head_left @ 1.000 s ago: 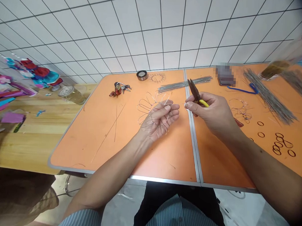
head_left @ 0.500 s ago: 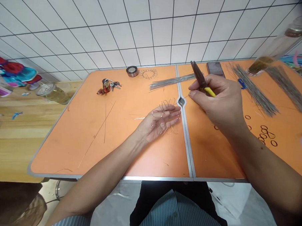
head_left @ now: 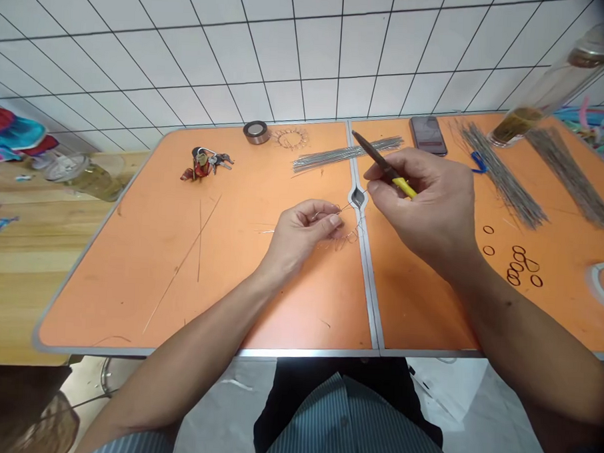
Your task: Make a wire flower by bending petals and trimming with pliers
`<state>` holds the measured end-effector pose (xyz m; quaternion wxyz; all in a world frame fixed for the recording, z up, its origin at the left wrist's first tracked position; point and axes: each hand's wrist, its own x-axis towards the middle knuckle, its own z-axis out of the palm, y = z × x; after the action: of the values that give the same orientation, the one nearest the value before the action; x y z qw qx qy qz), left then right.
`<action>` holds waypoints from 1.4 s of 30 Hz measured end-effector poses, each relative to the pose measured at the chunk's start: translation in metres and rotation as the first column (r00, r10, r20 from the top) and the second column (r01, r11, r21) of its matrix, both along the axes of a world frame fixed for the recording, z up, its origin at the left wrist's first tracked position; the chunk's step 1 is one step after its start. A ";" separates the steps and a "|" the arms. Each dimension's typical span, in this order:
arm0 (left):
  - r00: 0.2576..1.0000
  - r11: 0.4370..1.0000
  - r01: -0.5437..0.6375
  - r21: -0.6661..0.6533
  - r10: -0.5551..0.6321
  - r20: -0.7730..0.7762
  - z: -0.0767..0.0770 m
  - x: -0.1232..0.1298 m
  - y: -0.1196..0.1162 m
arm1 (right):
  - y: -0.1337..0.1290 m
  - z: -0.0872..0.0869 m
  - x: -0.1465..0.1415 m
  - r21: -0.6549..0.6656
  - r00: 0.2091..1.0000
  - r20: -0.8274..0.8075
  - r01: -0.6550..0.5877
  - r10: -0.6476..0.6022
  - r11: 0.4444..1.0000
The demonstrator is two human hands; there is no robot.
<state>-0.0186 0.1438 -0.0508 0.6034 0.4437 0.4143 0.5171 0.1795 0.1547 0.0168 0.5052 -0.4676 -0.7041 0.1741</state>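
My left hand (head_left: 302, 230) is closed, thumb against fingers, on a thin looped wire (head_left: 349, 236) whose curls hang out below and to the right. My right hand (head_left: 428, 198) has its fingers wrapped round pliers (head_left: 382, 164) with dark jaws and yellow handles. The jaws point up and to the left, away from the wire. A wire end runs between the two hands, by the right thumb and forefinger. Behind them lies a bundle of straight wires (head_left: 335, 156), and left of it a wire ring with loops (head_left: 290, 138).
On the orange folding table (head_left: 288, 313) are a tape roll (head_left: 256, 132), keys (head_left: 207, 163), a phone (head_left: 428, 135), larger wire bundles (head_left: 507, 175), a tilted-looking glass bottle (head_left: 542, 97) and several dark rings (head_left: 516, 266). A metal seam (head_left: 369, 283) crosses the table.
My left hand has turned over from palm up with fingers spread to a closed grip on the wire. The pliers in my right hand have tilted further left.
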 end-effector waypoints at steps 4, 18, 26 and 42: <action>1.000 0.999 -0.028 -0.029 0.028 0.003 0.004 0.001 -0.001 | 0.001 0.001 -0.001 -0.065 0.996 -0.084 -0.048 0.042 0.997; 0.987 0.979 0.136 -0.149 -0.121 0.103 0.014 -0.001 -0.004 | 0.001 -0.006 -0.012 -0.305 0.984 -0.161 -0.123 0.076 0.944; 0.973 0.966 0.184 -0.182 -0.154 0.170 0.021 -0.001 -0.006 | 0.008 -0.014 -0.003 -0.367 0.961 -0.248 -0.209 0.122 0.907; 0.978 0.963 0.181 -0.201 -0.155 0.138 0.025 -0.002 -0.007 | 0.009 -0.007 -0.002 -0.378 0.962 -0.216 -0.241 0.168 0.894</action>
<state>-0.0210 0.1370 -0.0260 0.7132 0.3780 0.3907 0.4426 0.1778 0.1635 0.0100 0.4381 -0.4667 -0.6511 0.4078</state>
